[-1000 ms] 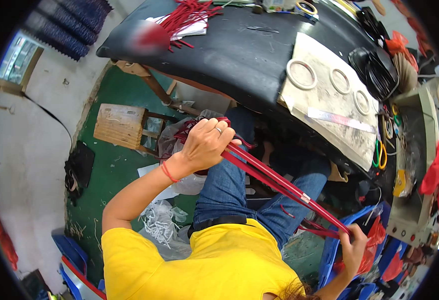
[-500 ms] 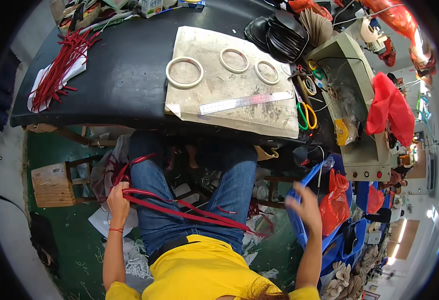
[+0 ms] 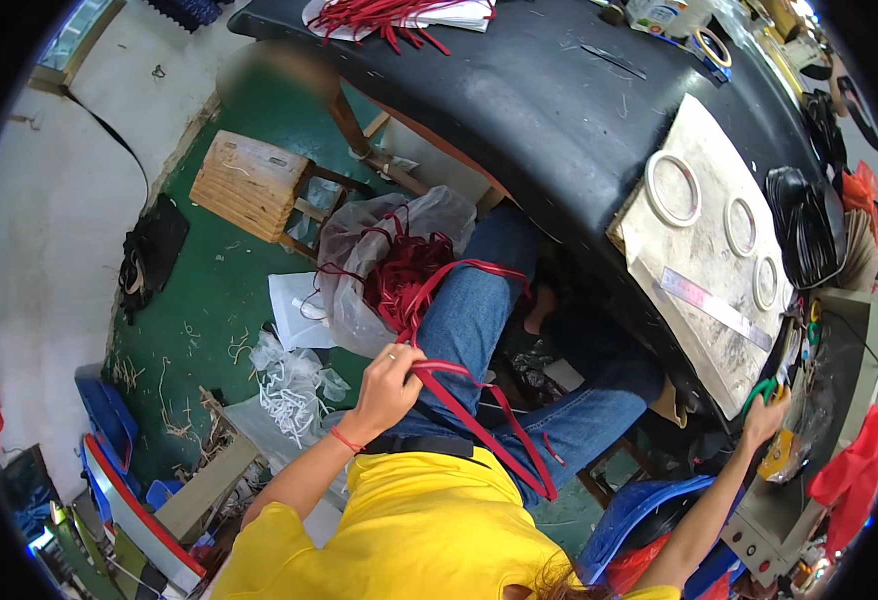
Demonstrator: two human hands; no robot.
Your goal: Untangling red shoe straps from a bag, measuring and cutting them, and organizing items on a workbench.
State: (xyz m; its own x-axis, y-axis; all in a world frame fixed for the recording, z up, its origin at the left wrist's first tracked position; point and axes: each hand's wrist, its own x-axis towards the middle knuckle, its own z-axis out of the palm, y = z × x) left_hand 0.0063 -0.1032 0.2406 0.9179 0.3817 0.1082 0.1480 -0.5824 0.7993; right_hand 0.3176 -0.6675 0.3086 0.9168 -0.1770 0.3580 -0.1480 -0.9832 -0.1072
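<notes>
right hand (image 3: 765,420) has been moved from beside blue bin (image 3: 617,515) to scissors (image 3: 757,393); grip there can't be told. red straps (image 3: 473,425) are pinched in left hand (image 3: 389,384), draped over lap (image 3: 584,425). scissors pickup likely underway; firm handle grip called for.

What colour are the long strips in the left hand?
Deep red: the long strips in the left hand show best in the head view.

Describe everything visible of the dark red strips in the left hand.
The dark red strips are narrow, flat and slightly glossy, like fabric ribbon. The left hand closes around them. From there, lengths sag in a long loop over the jeans. Similar strips drape over the left leg toward a tangled red heap in a clear plastic bag; whether they connect, I cannot tell.
</notes>
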